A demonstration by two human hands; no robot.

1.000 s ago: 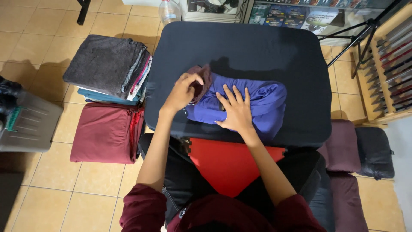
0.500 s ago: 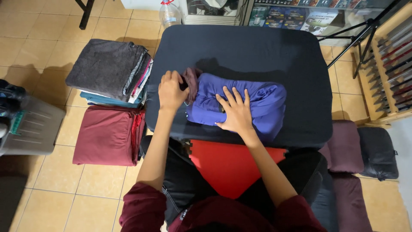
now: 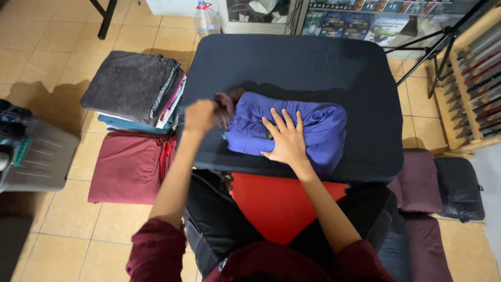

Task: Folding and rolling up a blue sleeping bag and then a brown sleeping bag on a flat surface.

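- Purple garment (image 3: 308, 128) lies folded on black table (image 3: 292, 57), under flat, open right hand (image 3: 286, 140)
- Left hand (image 3: 200, 116), blurred, grips its dark maroon end (image 3: 225, 102); fingers unclear

A row of flat printed packages (image 3: 365, 21) stands at the far edge of the scene, right of centre, behind the tabletop (image 3: 313, 57). They are rectangular, set side by side and leaning, in blue, teal and dark tones with pale patches; the rightmost one is larger, with a white panel. A clear plastic bottle (image 3: 206, 20) with a red cap stands on the floor at the far left of that row. No screens or signs are in view.
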